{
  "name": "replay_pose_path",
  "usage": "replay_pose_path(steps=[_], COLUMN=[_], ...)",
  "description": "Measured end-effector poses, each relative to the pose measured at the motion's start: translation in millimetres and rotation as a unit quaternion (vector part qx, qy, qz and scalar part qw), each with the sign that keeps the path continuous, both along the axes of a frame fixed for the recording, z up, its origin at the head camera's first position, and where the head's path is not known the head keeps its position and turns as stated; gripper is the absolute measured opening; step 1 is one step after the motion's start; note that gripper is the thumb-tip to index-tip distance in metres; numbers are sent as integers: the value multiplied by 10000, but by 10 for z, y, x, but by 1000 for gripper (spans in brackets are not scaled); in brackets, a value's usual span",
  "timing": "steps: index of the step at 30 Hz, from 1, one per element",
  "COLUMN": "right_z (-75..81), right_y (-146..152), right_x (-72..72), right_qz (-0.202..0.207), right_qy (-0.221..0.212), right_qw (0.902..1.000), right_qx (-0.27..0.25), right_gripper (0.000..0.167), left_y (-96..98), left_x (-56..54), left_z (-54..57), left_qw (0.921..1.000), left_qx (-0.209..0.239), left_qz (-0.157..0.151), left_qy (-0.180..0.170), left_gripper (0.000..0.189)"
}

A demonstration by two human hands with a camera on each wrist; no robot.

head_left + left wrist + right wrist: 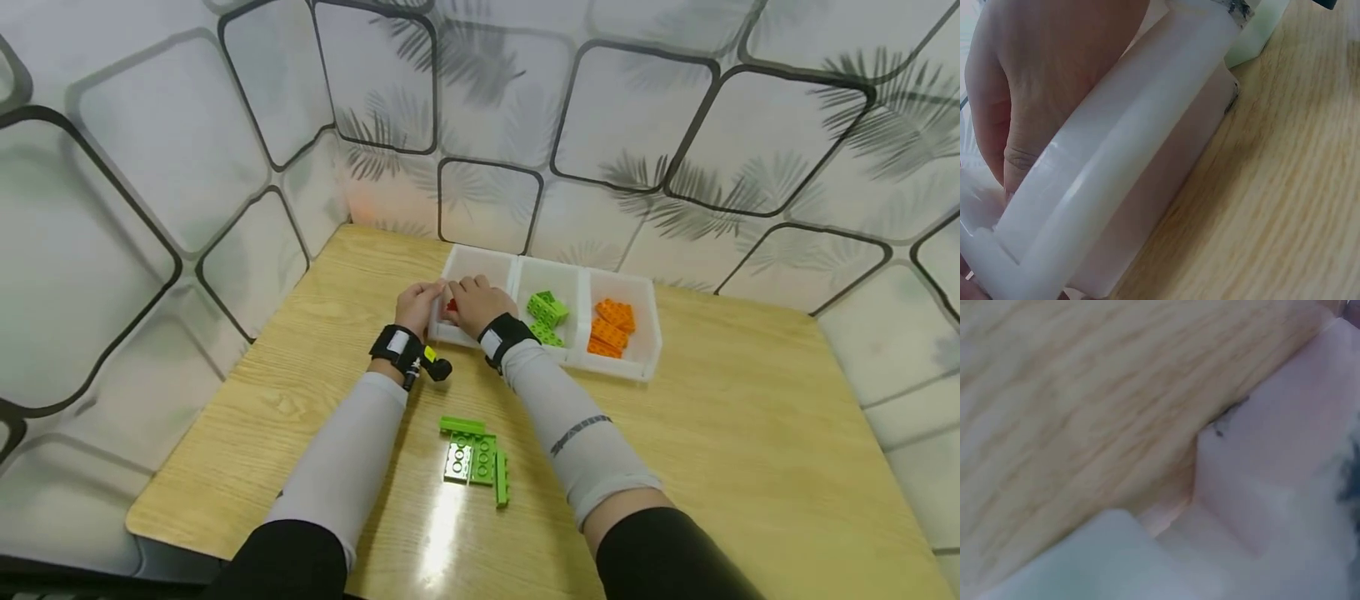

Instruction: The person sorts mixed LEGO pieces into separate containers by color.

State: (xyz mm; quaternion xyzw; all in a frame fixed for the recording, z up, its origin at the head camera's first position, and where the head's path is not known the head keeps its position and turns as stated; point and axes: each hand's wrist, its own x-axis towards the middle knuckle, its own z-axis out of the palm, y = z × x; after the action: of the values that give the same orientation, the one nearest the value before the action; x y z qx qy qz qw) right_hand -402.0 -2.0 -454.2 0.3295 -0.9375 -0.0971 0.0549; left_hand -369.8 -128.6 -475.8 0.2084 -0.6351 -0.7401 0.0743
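A white tray (pixel 647 368) with three compartments stands toward the back of the wooden table. My right hand (pixel 477 305) reaches down into its left compartment, beside some red bricks (pixel 452 306) that are mostly covered; the fingertips are hidden. At the tray's left end my left hand (pixel 417 307) touches the wall, with its fingers close to the right hand. How those left fingers close is not visible. In the left wrist view, a hand (pixel 1054 81) shows behind the tray's long wall (pixel 1104 169). Only the tray's outer wall (pixel 1291 419) and the table appear in the blurred right wrist view.
Green bricks (pixel 547 310) lie in the middle compartment and orange bricks (pixel 611 329) in the right one. Nearer the body, several green bricks (pixel 483 460) lie on the wooden table (pixel 735 450) between the forearms. A patterned curtain (pixel 495 108) surrounds the table's back and left.
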Motion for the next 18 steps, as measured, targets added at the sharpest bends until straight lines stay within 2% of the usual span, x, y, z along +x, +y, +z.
replay_pose_path(steps=[5, 12, 18], right_z=[-7, -41, -36], right_y=[6, 5, 69], right_x=[18, 44, -26], right_qz=[-80, -198, 224], right_qy=[-111, -132, 245], right_qw=[9998, 9996, 9974], right_qx=[-115, -168, -641], right_gripper=[65, 67, 58], left_y=[-8, 1, 23], left_x=[12, 34, -29], left_z=[-22, -53, -13], left_qw=[10000, 9999, 9994], left_qx=[-43, -133, -320], left_qz=[-46, -47, 104], left_qy=[-38, -93, -106], left_gripper=[25, 27, 27])
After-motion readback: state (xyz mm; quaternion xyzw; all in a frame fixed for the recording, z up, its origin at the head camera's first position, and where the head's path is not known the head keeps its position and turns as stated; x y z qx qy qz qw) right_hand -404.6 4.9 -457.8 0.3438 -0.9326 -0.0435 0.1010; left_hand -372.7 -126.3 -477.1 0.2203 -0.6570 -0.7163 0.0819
